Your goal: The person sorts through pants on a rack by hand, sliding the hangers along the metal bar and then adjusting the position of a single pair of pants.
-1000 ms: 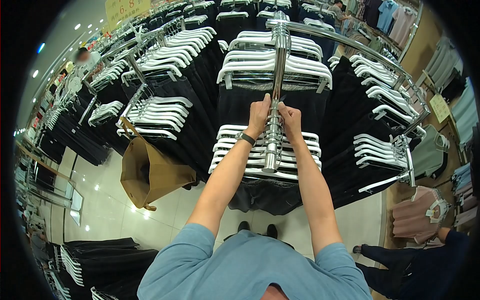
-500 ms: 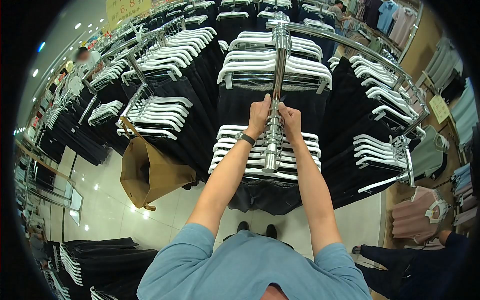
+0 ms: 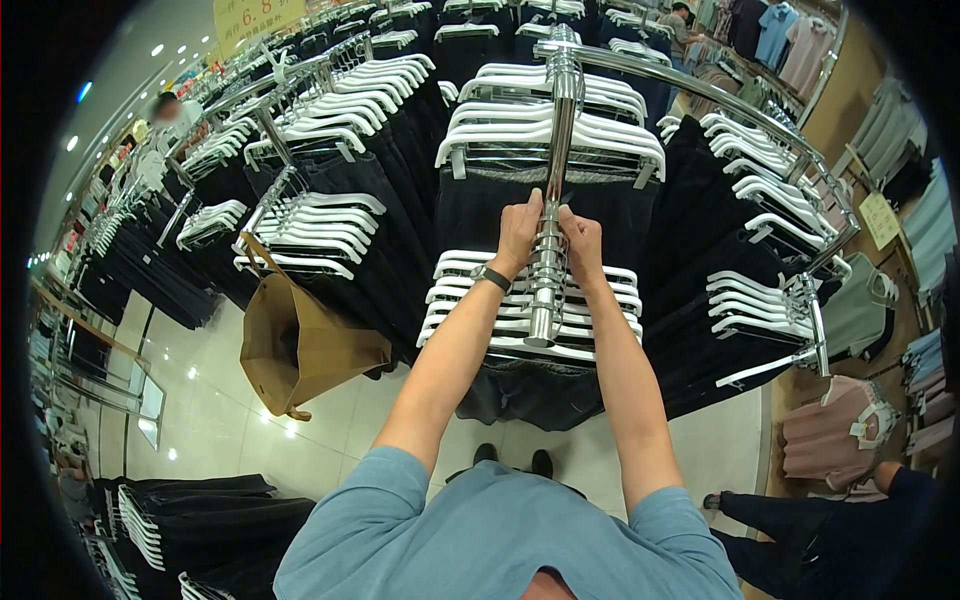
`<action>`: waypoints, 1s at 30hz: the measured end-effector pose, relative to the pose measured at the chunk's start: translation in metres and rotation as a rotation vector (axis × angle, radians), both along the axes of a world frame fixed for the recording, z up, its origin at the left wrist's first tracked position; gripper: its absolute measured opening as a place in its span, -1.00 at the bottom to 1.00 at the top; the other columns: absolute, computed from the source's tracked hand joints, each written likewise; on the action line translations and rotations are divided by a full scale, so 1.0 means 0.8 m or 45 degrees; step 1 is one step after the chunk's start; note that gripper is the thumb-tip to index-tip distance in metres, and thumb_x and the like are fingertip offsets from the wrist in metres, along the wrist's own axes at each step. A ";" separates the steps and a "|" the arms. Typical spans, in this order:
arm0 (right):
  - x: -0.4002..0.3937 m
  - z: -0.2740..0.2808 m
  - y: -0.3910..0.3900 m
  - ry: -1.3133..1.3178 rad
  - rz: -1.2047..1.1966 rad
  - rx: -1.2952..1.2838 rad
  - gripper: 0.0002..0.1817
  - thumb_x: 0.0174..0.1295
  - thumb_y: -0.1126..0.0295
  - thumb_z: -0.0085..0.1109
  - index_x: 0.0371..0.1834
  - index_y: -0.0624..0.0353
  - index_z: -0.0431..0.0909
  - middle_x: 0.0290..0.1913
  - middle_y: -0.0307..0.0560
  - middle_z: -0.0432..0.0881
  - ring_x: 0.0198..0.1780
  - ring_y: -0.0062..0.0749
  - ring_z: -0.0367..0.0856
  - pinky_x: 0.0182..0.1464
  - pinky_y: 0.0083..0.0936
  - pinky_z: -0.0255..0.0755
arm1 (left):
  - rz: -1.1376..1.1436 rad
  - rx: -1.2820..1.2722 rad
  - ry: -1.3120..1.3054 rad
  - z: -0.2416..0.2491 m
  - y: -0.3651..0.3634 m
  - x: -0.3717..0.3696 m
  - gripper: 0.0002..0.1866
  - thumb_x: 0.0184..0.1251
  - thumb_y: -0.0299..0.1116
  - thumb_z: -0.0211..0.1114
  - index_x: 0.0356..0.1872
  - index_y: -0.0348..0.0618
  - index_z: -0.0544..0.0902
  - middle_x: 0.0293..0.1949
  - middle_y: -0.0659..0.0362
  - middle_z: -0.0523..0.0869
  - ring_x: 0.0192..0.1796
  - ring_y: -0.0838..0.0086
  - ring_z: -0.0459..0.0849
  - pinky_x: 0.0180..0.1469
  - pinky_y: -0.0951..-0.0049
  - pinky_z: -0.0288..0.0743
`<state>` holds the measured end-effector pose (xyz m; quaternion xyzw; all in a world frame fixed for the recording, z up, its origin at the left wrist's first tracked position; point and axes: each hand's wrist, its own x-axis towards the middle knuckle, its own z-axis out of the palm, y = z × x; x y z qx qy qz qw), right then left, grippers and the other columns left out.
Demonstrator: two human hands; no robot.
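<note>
A chrome rail (image 3: 560, 150) points toward me with white hangers of dark trousers on it. My left hand (image 3: 519, 235), with a watch on its wrist, is closed at the left side of the rail, by the metal hooks of the near hangers (image 3: 470, 290). On the rail's other side my right hand (image 3: 582, 243) is closed too, thumb near the rail. What the fingers of each hand grip is hidden. Behind the hands, dark trousers (image 3: 480, 212) hang from the farther hangers (image 3: 550, 132).
An open brown paper bag (image 3: 340, 350) hangs at the left rack. More trousers on white hangers line both sides. A curved chrome rail (image 3: 720, 90) runs right. A person in dark clothes (image 3: 840, 530) is at lower right; others stand at upper left and upper right.
My hands and the hangers have stayed in place. The person at lower right has shifted slightly, and the pink top beside them has moved a little.
</note>
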<state>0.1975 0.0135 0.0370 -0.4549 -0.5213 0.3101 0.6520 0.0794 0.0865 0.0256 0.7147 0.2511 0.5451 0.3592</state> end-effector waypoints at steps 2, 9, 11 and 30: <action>0.000 0.001 0.000 -0.017 -0.007 -0.003 -0.39 0.37 -0.06 0.15 -0.69 0.23 0.54 -0.69 -0.35 0.42 -0.59 -0.73 0.31 -0.51 -0.64 0.11 | 0.017 0.075 0.009 0.002 -0.001 -0.001 -0.36 0.64 -0.09 -0.26 -0.64 -0.31 0.44 -0.75 -0.06 0.40 -0.64 -0.01 0.39 -0.50 0.10 0.19; 0.000 0.003 -0.002 -0.064 -0.029 0.002 -0.37 0.37 -0.08 0.13 -0.71 0.23 0.53 -0.70 -0.35 0.42 -0.59 -0.72 0.31 -0.52 -0.63 0.11 | 0.026 0.230 0.068 0.002 0.000 -0.004 -0.45 0.64 -0.18 -0.26 -0.53 -0.30 0.47 -0.73 -0.04 0.41 -0.63 0.00 0.42 -0.52 0.11 0.20; 0.001 0.002 -0.002 -0.059 -0.026 0.001 -0.37 0.37 -0.08 0.13 -0.70 0.22 0.53 -0.70 -0.35 0.42 -0.59 -0.73 0.30 -0.52 -0.63 0.10 | 0.021 0.242 0.078 0.001 0.002 -0.004 -0.47 0.64 -0.18 -0.25 -0.51 -0.30 0.47 -0.73 -0.04 0.41 -0.64 0.00 0.42 -0.53 0.11 0.20; 0.000 0.001 -0.002 -0.028 -0.012 0.001 -0.39 0.38 -0.04 0.14 -0.70 0.23 0.52 -0.70 -0.35 0.41 -0.60 -0.72 0.30 -0.53 -0.63 0.09 | 0.020 0.086 0.022 0.003 -0.003 0.000 -0.34 0.65 -0.09 -0.29 -0.67 -0.30 0.42 -0.75 -0.06 0.40 -0.65 -0.02 0.38 -0.51 0.09 0.18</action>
